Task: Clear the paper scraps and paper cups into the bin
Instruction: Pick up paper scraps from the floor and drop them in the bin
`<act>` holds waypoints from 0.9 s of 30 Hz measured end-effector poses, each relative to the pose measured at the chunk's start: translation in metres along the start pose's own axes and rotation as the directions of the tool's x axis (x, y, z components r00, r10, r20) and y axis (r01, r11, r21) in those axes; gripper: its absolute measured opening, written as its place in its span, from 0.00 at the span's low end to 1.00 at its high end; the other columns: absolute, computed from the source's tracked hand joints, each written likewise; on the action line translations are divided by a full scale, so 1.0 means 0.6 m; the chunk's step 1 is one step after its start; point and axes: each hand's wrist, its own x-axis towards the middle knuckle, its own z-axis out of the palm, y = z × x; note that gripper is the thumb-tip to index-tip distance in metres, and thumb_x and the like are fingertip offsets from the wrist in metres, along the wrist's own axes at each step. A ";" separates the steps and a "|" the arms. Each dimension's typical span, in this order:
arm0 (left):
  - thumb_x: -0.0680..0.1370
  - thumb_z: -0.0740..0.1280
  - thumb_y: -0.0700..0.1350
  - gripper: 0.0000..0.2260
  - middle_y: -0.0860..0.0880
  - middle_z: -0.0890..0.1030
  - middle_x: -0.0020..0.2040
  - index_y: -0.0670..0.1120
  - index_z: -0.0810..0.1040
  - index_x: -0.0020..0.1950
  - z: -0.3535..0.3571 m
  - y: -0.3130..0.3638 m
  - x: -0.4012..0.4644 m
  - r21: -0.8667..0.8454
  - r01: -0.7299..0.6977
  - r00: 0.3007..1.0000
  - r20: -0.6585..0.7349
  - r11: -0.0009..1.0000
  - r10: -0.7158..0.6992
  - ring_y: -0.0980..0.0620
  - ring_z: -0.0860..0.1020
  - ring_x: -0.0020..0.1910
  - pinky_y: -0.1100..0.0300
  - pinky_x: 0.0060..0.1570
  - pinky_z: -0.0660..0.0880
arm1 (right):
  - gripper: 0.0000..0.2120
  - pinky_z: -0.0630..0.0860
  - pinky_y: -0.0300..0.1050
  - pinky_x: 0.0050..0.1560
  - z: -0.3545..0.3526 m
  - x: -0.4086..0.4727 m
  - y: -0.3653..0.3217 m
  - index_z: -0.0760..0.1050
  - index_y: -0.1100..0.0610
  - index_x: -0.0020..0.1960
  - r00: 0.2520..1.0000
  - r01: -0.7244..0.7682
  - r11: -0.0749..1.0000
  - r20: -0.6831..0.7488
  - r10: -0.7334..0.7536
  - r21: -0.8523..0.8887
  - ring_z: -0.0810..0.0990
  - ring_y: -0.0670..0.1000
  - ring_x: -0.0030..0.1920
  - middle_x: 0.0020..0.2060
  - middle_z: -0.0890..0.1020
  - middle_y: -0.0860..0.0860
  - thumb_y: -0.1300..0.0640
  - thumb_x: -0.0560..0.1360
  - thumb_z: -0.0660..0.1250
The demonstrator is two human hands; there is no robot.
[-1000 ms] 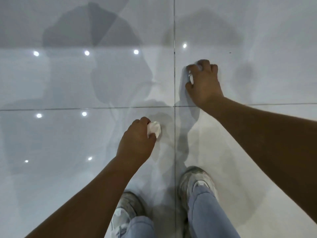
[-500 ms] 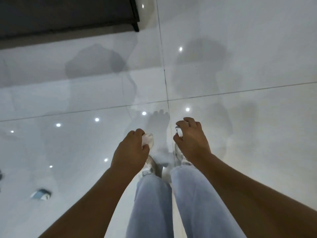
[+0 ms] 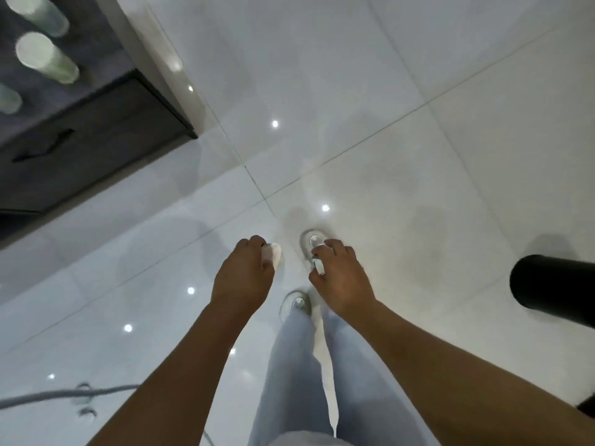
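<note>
white paper scraps sit pinched in curled fingers of left hand (image 3: 244,278) and right hand (image 3: 341,281).

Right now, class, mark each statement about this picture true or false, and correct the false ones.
1. The left hand holds a crumpled white paper scrap. True.
2. The right hand is empty. False: it pinches a small white scrap.
3. Both scraps lie on the floor. False: both are held above the tiled floor.
4. A dark cabinet stands at the upper left. True.
5. The person is barefoot. False: light shoes show below the hands.
</note>
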 end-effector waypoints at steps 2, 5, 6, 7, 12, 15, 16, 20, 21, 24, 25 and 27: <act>0.79 0.59 0.44 0.10 0.46 0.76 0.54 0.44 0.72 0.59 -0.005 0.032 -0.040 0.048 -0.055 0.998 0.035 0.997 0.053 0.47 0.76 0.50 0.53 0.48 0.74 | 0.18 0.71 0.45 0.61 -0.023 -0.060 0.020 0.70 0.52 0.67 0.998 -0.055 0.998 -0.038 0.056 0.031 0.68 0.54 0.65 0.69 0.68 0.51 0.53 0.78 0.62; 0.78 0.60 0.43 0.12 0.47 0.74 0.55 0.45 0.71 0.61 0.003 0.079 -0.101 0.125 -0.142 0.984 0.129 0.982 0.126 0.47 0.75 0.51 0.53 0.49 0.74 | 0.17 0.72 0.46 0.58 -0.066 -0.143 0.053 0.72 0.53 0.65 0.979 -0.154 0.983 -0.118 0.165 0.099 0.68 0.54 0.64 0.67 0.70 0.52 0.54 0.78 0.62; 0.78 0.61 0.43 0.12 0.47 0.74 0.55 0.46 0.71 0.61 0.008 0.096 -0.118 0.145 -0.177 0.975 0.158 0.973 0.154 0.47 0.75 0.51 0.53 0.49 0.74 | 0.16 0.72 0.46 0.58 -0.081 -0.169 0.065 0.72 0.54 0.65 0.970 -0.180 0.977 -0.144 0.195 0.115 0.69 0.54 0.64 0.67 0.70 0.52 0.54 0.78 0.62; 0.78 0.61 0.43 0.12 0.47 0.75 0.55 0.46 0.71 0.61 0.014 0.115 -0.133 0.161 -0.211 0.967 0.182 0.964 0.181 0.47 0.75 0.51 0.53 0.49 0.74 | 0.16 0.72 0.46 0.58 -0.094 -0.194 0.078 0.72 0.54 0.65 0.961 -0.200 0.971 -0.166 0.220 0.129 0.69 0.54 0.64 0.67 0.70 0.52 0.54 0.78 0.62; 0.79 0.61 0.44 0.14 0.46 0.74 0.57 0.45 0.69 0.64 0.050 0.231 -0.198 0.220 -0.405 0.899 0.273 0.887 0.343 0.48 0.75 0.53 0.55 0.52 0.74 | 0.16 0.73 0.49 0.59 -0.147 -0.317 0.155 0.72 0.54 0.65 0.894 -0.311 0.911 -0.242 0.377 0.270 0.68 0.54 0.64 0.67 0.69 0.51 0.55 0.77 0.62; 0.79 0.60 0.44 0.14 0.47 0.74 0.57 0.46 0.69 0.64 0.080 0.316 -0.238 0.257 -0.518 0.836 0.352 0.816 0.420 0.48 0.76 0.52 0.54 0.51 0.75 | 0.16 0.72 0.47 0.58 -0.169 -0.392 0.212 0.73 0.54 0.64 0.842 -0.355 0.864 -0.280 0.462 0.357 0.68 0.54 0.64 0.67 0.69 0.51 0.55 0.77 0.62; 0.78 0.60 0.43 0.13 0.47 0.74 0.56 0.46 0.70 0.63 0.095 0.345 -0.253 0.275 -0.556 0.814 0.374 0.785 0.445 0.47 0.76 0.51 0.53 0.50 0.75 | 0.16 0.72 0.46 0.58 -0.174 -0.418 0.234 0.73 0.54 0.64 0.825 -0.368 0.848 -0.286 0.487 0.380 0.68 0.54 0.64 0.67 0.69 0.51 0.55 0.77 0.62; 0.78 0.59 0.41 0.12 0.46 0.74 0.55 0.45 0.70 0.61 0.177 0.466 -0.319 0.330 -0.677 0.727 0.439 0.658 0.527 0.47 0.76 0.50 0.53 0.47 0.76 | 0.15 0.71 0.44 0.57 -0.180 -0.519 0.336 0.73 0.54 0.63 0.751 -0.406 0.773 -0.304 0.587 0.488 0.68 0.53 0.64 0.66 0.70 0.49 0.55 0.77 0.62; 0.78 0.58 0.41 0.12 0.46 0.74 0.54 0.45 0.70 0.61 0.205 0.493 -0.338 0.336 -0.704 0.703 0.454 0.626 0.547 0.47 0.76 0.50 0.54 0.46 0.76 | 0.15 0.71 0.44 0.58 -0.177 -0.545 0.363 0.73 0.54 0.63 0.733 -0.410 0.753 -0.305 0.608 0.515 0.68 0.53 0.64 0.66 0.70 0.49 0.55 0.77 0.62; 0.79 0.58 0.43 0.12 0.47 0.74 0.54 0.45 0.70 0.62 0.298 0.571 -0.399 0.352 -0.779 0.624 0.511 0.519 0.591 0.47 0.76 0.49 0.56 0.43 0.74 | 0.15 0.71 0.44 0.59 -0.161 -0.626 0.445 0.74 0.53 0.63 0.687 -0.411 0.711 -0.319 0.653 0.570 0.69 0.52 0.64 0.66 0.71 0.49 0.56 0.77 0.62; 0.79 0.58 0.43 0.12 0.47 0.74 0.55 0.45 0.70 0.62 0.328 0.595 -0.419 0.356 -0.796 0.604 0.525 0.489 0.600 0.47 0.75 0.49 0.57 0.42 0.72 | 0.15 0.71 0.43 0.59 -0.156 -0.652 0.474 0.74 0.53 0.63 0.678 -0.414 0.700 -0.315 0.664 0.582 0.69 0.51 0.64 0.66 0.71 0.48 0.56 0.77 0.62; 0.79 0.58 0.42 0.13 0.47 0.74 0.55 0.45 0.70 0.63 0.384 0.643 -0.456 0.364 -0.819 0.573 0.545 0.443 0.612 0.47 0.75 0.50 0.59 0.40 0.70 | 0.15 0.71 0.42 0.60 -0.150 -0.701 0.531 0.74 0.53 0.64 0.671 -0.416 0.687 -0.309 0.674 0.596 0.69 0.51 0.64 0.66 0.71 0.48 0.56 0.77 0.63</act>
